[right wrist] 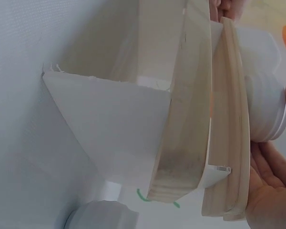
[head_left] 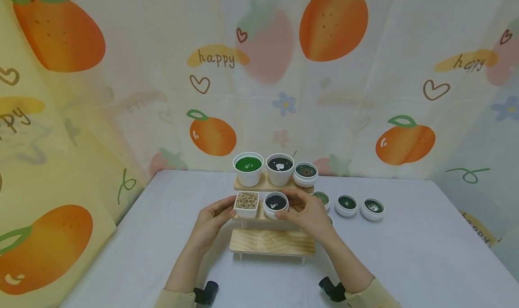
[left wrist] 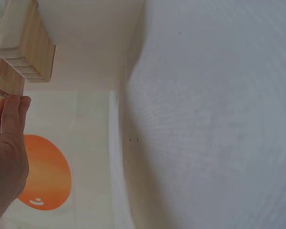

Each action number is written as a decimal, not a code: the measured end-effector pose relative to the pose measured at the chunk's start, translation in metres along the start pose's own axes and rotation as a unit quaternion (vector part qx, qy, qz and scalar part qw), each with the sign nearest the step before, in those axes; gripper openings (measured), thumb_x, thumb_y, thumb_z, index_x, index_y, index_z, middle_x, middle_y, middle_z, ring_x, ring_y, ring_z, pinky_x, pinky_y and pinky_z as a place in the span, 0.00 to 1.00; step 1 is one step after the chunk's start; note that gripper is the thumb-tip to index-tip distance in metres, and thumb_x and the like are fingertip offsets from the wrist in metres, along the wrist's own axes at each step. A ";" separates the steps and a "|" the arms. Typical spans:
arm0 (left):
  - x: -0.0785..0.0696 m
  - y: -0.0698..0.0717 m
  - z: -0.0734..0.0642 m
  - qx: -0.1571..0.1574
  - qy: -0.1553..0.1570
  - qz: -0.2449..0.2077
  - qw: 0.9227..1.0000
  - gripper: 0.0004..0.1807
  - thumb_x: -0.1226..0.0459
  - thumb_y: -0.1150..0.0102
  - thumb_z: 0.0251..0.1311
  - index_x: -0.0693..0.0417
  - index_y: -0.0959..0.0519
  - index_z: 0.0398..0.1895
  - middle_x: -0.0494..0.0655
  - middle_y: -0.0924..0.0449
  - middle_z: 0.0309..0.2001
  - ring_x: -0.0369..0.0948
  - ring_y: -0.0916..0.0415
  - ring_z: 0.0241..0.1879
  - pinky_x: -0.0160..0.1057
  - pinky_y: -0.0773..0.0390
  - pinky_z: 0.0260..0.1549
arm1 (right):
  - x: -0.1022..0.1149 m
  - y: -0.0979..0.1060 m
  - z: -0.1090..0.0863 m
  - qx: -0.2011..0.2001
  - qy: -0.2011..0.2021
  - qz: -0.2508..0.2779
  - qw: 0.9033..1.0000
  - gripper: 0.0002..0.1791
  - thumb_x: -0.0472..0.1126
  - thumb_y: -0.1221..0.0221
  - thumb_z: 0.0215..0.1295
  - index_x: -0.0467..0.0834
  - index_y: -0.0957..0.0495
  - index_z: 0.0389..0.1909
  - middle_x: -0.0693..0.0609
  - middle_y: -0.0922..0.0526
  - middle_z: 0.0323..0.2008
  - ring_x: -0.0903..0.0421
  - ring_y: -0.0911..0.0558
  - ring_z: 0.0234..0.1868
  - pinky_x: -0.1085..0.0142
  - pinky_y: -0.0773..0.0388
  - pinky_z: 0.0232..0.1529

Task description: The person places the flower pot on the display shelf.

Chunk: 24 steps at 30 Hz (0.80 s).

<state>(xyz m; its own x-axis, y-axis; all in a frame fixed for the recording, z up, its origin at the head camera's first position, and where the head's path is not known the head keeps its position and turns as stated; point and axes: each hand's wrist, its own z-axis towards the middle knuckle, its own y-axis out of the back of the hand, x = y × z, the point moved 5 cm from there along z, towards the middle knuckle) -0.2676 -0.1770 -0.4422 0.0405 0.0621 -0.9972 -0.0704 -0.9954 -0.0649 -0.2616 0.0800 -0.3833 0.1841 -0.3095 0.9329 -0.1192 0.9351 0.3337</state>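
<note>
A wooden tiered stand (head_left: 272, 242) holds small white containers. On its middle tier stands a square white cup (head_left: 246, 212) of tan grains, with a round white jar (head_left: 275, 204) of dark contents to its right. My right hand (head_left: 310, 213) holds this jar between thumb and fingers; the right wrist view shows the jar (right wrist: 267, 107) upright on the tier. At the square cup's left side is my left hand (head_left: 210, 220). In the left wrist view, its fairly straight fingers (left wrist: 12, 114) touch the end of a wooden tier (left wrist: 9, 81).
On the top tier are a white cup with green contents (head_left: 248, 164), a dark-filled cup (head_left: 280, 164) and a round jar (head_left: 306, 170). Several jars, including a green-filled one (head_left: 372, 206), stand right of the stand on the white table (head_left: 154, 236). A fruit-printed cloth (head_left: 259, 96) hangs behind.
</note>
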 end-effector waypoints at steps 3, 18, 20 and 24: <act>0.000 0.000 0.000 0.001 0.000 0.000 1.000 0.26 0.71 0.42 0.64 0.66 0.31 0.67 0.60 0.29 0.68 0.25 0.22 0.54 0.24 0.22 0.55 | -0.003 0.002 0.000 0.006 0.008 0.009 1.000 0.31 0.40 0.25 0.49 0.43 0.22 0.57 0.44 0.17 0.55 0.50 0.17 0.56 0.62 0.20 0.61; -0.002 -0.001 -0.001 -0.003 -0.006 0.003 1.000 0.27 0.71 0.41 0.63 0.67 0.30 0.66 0.61 0.28 0.66 0.26 0.22 0.53 0.23 0.22 0.54 | -0.009 0.021 -0.007 0.023 0.010 0.019 1.000 0.35 0.40 0.25 0.49 0.40 0.24 0.60 0.42 0.20 0.60 0.46 0.19 0.61 0.65 0.24 0.65; -0.002 -0.001 -0.001 -0.001 -0.004 0.003 1.000 0.27 0.71 0.41 0.64 0.66 0.30 0.66 0.60 0.28 0.67 0.26 0.22 0.53 0.23 0.22 0.55 | -0.011 0.023 -0.008 0.023 0.009 0.019 1.000 0.35 0.39 0.25 0.49 0.40 0.24 0.60 0.42 0.20 0.60 0.46 0.20 0.61 0.66 0.24 0.64; -0.002 -0.001 -0.002 0.001 -0.006 0.009 1.000 0.28 0.70 0.41 0.64 0.67 0.31 0.67 0.61 0.29 0.67 0.26 0.22 0.54 0.23 0.23 0.55 | -0.013 0.027 -0.008 0.019 0.013 0.015 1.000 0.34 0.38 0.25 0.49 0.41 0.24 0.59 0.42 0.19 0.59 0.46 0.19 0.60 0.67 0.23 0.64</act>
<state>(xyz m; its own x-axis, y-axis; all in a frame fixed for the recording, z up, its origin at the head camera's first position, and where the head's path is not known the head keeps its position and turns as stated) -0.2659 -0.1759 -0.4398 0.0265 0.0449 -0.9986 -0.0724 -0.9963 -0.0467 -0.2592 0.1110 -0.3871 0.2058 -0.2756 0.9390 -0.1616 0.9368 0.3104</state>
